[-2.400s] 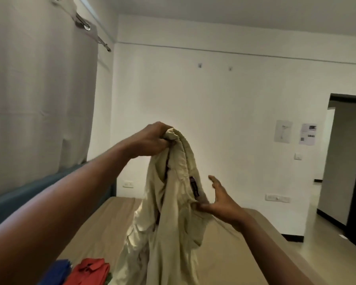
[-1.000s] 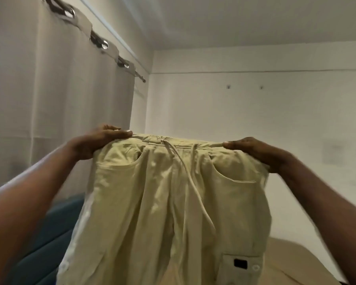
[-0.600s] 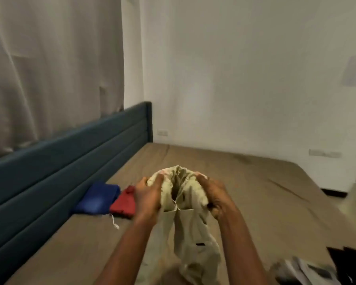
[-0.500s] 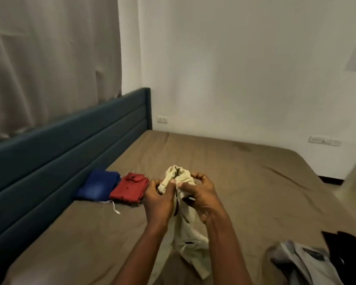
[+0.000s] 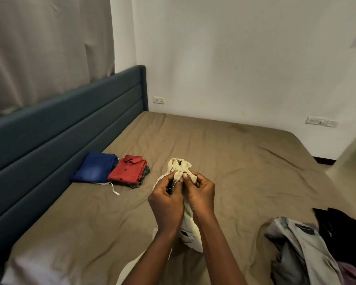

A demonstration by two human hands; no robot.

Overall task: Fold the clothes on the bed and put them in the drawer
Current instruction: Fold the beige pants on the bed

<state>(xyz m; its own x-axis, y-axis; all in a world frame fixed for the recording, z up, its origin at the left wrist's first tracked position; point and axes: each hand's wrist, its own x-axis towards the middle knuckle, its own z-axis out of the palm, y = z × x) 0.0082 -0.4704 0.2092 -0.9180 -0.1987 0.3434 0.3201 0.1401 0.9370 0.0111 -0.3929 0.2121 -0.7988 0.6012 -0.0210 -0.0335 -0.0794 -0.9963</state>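
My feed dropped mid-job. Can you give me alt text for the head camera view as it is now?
The left hand and right hand grip the bunched top of beige trousers over a brown-sheeted bed. Folded blue jeans and a folded red shirt lie by the teal headboard; an unfolded pile of clothes sits at the right.

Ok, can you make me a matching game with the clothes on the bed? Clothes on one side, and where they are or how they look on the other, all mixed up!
Clothes
1. beige trousers
2. blue jeans
3. red shirt
4. grey garment

Where or how
A. crumpled and unfolded, at the near right of the bed
B. folded, closest to the headboard
C. bunched up, gripped by the left hand and the right hand
D. folded, collar showing, beside the jeans

Pairs: 1-C, 2-B, 3-D, 4-A
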